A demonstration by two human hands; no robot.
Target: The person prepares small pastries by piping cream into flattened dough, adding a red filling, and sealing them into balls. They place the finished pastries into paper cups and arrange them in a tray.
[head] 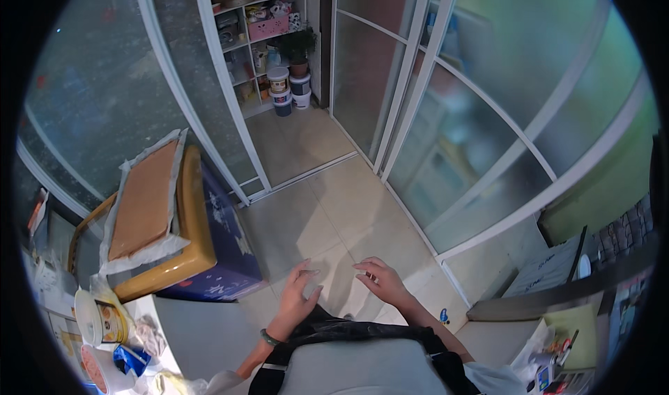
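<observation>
My left hand is raised before my waist, fingers spread and slightly curled, holding nothing; a dark green bangle circles its wrist. Across a gap from it, my right hand hovers with bent fingers apart, also holding nothing. Below both hands lies the beige tiled floor. Nearest on the left stands a purple chest freezer or cabinet with a golden-yellow edged top, on which rests a flat brown board over white sheeting.
Framed glass sliding doors stand open ahead, with a floor track between them. Beyond are white shelves, stacked plastic tubs and a potted plant. A tub sits at left; a cluttered counter is at right.
</observation>
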